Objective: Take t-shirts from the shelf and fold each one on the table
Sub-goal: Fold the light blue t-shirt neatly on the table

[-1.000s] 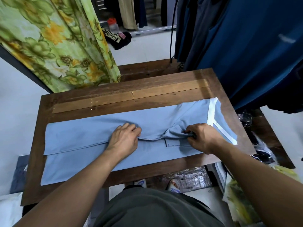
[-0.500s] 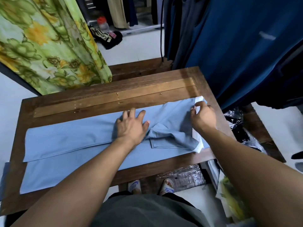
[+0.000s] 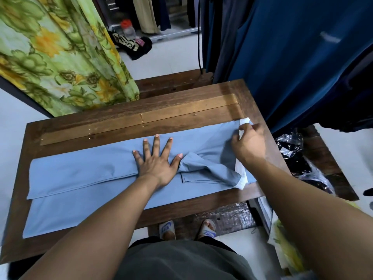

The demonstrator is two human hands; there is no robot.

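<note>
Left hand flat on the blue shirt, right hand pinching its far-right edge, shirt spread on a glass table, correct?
Not glass: the head view shows a dark wooden table. The rest holds: left hand flat on the blue shirt, right hand pinching its far-right edge.

A smooth, matt blue cloth t-shirt (image 3: pixel 84 174) lies on a dark, grained wood counter (image 3: pixel 181 110) with a slight sheen. Glossy crinkled plastic bags (image 3: pixel 290 146) sit beside it.

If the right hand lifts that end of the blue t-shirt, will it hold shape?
Probably not. The blue t-shirt looks thin and floppy, bunching beside the flat left hand. The end pinched by the right hand would likely droop.
</note>
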